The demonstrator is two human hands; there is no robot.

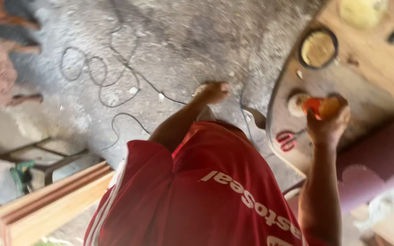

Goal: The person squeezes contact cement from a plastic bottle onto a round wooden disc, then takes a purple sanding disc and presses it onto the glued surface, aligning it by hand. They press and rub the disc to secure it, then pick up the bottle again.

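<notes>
My right hand (328, 122) is raised over a rounded wooden tabletop (343, 91) and is closed around a small orange-red object (318, 106). Just left of it on the top sits a small round whitish thing (296, 103). My left hand (211, 92) hangs over the grey concrete floor with its fingers curled in, and nothing shows in it. My red shirt with white stripes (206, 191) fills the bottom of the blurred view.
On the tabletop lie an open round tin with yellowish contents (318, 48), red-handled scissors (287, 140) and a yellow lump (363, 11). A thin cable (101, 77) loops across the floor. Wooden frames (46, 205) and a green power tool (21, 175) lie lower left; maroon cloth (379, 159) is at right.
</notes>
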